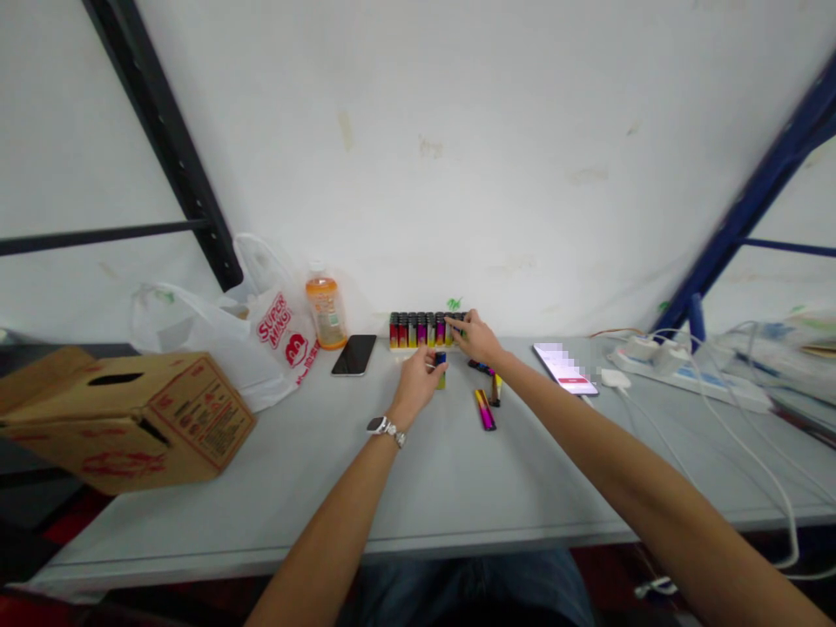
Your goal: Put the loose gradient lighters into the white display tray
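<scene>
Disposable lighters with black tops and red, purple and yellow bodies [412,330] stand upright in close rows in a low tray against the wall. My left hand [416,380], with a watch on the wrist, is closed on a dark-topped lighter [441,370], held upright just in front of the rows. At the right end of the tray my right hand [475,334] has its thumb and index finger closed around a lighter among the others; the fingers partly hide it. A purple and yellow lighter [485,411] and a few more loose ones lie below my right wrist.
Left of the tray are a black phone [353,355], an orange drink bottle [326,310], a white plastic bag [261,348] and a cardboard box [131,418]. To the right lie a lit phone [564,368], a white charger [615,379] and a power strip [692,374] with cables.
</scene>
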The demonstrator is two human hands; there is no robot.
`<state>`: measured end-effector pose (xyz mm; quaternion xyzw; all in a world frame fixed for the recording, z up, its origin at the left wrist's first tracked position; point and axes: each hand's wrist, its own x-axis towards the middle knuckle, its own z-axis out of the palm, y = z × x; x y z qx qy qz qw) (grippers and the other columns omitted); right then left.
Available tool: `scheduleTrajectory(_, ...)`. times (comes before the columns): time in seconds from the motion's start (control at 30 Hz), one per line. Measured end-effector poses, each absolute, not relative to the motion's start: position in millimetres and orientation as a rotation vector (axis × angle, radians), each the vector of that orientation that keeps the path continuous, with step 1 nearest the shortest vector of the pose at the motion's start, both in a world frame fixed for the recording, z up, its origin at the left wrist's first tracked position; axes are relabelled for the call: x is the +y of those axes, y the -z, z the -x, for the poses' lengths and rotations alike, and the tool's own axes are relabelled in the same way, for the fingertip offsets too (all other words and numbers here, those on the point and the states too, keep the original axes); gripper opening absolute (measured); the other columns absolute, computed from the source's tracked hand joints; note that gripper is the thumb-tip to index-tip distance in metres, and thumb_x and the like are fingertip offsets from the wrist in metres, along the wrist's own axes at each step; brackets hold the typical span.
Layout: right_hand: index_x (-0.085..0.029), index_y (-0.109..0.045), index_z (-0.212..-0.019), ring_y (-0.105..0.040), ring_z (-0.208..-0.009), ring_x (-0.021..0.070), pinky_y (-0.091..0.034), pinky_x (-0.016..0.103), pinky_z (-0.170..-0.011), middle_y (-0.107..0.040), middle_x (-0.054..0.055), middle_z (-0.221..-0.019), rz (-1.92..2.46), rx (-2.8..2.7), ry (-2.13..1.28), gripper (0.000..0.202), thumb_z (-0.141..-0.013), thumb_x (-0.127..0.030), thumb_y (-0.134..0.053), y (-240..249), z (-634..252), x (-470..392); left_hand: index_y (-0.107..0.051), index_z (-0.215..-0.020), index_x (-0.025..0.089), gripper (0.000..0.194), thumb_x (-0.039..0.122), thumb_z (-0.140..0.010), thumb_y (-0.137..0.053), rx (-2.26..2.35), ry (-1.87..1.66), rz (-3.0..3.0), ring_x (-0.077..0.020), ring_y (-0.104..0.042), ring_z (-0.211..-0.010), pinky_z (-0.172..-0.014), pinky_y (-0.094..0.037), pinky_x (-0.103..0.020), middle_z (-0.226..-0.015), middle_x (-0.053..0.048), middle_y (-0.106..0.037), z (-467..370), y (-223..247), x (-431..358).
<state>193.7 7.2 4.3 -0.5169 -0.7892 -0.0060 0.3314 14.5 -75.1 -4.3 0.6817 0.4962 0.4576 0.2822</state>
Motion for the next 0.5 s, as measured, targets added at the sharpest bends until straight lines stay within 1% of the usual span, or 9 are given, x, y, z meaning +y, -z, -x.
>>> scheduleTrajectory(0.1,-0.02,-0.051,-0.142,-0.053,-0.102,0.0243,-0.042,0.04,-0.1,-0.049,0.012,-0.112,1.292,-1.923,-0.12,0.052,-0.091,-0.032,-0.056,-4,-188,-15,-0.057,-0.088,0.016,0.015,0.02,-0.079,-0.068,1.228,-1.298,-1.768,-0.0136,-0.065,-0.071,-0.07,-0.053,-0.026,-0.079,-0.003,-0.068,-16,3,-75)
scheduleTrajectory(0.17,-0.022,-0.054,-0.136,-0.052,-0.107,0.0233,-0.038,0.041,-0.104,-0.052,0.01,-0.114,1.228,-1.73,-0.313,0.045,-0.096,-0.041,-0.047,-4,-182,-34,-0.058,-0.088,0.016,0.016,0.022,-0.079,-0.069,1.188,-1.33,-1.755,-0.014,-0.065,-0.073,-0.07,-0.053,-0.026,-0.081,-0.003,-0.069,-17,0,-76)
scheduleTrajectory(0.2,-0.023,-0.059,-0.128,-0.052,-0.107,0.0222,-0.038,0.04,-0.104,-0.055,0.008,-0.112,1.184,-1.658,-0.433,0.041,-0.097,-0.046,-0.043,-4,-179,-44,-0.059,-0.088,0.016,0.016,0.025,-0.079,-0.069,1.184,-1.346,-1.767,-0.0144,-0.065,-0.074,-0.07,-0.052,-0.026,-0.083,-0.003,-0.07,-18,-2,-78)
scheduleTrajectory(0.27,-0.023,-0.065,-0.109,-0.054,-0.103,0.0204,-0.043,0.035,-0.096,-0.06,0.005,-0.104,1.06,-1.597,-0.675,0.042,-0.097,-0.053,-0.038,-3,-172,-61,-0.061,-0.088,0.017,0.017,0.029,-0.08,-0.069,1.21,-1.402,-1.827,-0.0158,-0.065,-0.08,-0.07,-0.051,-0.027,-0.088,-0.004,-0.07,-19,-6,-81)
scheduleTrajectory(0.37,-0.021,-0.064,-0.091,-0.056,-0.085,0.0172,-0.047,0.028,-0.077,-0.06,0.002,-0.088,0.927,-1.59,-0.894,0.04,-0.091,-0.058,-0.048,-2,-161,-79,-0.061,-0.084,0.018,0.013,0.028,-0.081,-0.068,1.289,-1.52,-1.934,-0.0185,-0.063,-0.093,-0.075,-0.05,-0.029,-0.095,-0.005,-0.068,-21,-13,-88)
scheduleTrajectory(0.43,-0.021,-0.058,-0.083,-0.053,-0.07,0.0144,-0.045,0.025,-0.064,-0.056,-0.001,-0.075,0.886,-1.555,-0.952,0.04,-0.088,-0.06,-0.053,-1,-156,-85,-0.059,-0.078,0.019,0.011,0.025,-0.08,-0.068,1.321,-1.56,-1.987,-0.0199,-0.06,-0.099,-0.08,-0.05,-0.031,-0.098,-0.006,-0.066,-23,-17,-92)
scheduleTrajectory(0.5,-0.023,-0.051,-0.081,-0.045,-0.056,0.012,-0.038,0.023,-0.052,-0.047,-0.005,-0.062,0.889,-1.466,-0.987,0.04,-0.086,-0.062,-0.055,-1,-154,-89,-0.059,-0.076,0.02,0.012,0.024,-0.08,-0.069,1.303,-1.554,-2.058,-0.0206,-0.059,-0.104,-0.083,-0.05,-0.032,-0.102,-0.006,-0.064,-24,-19,-95)
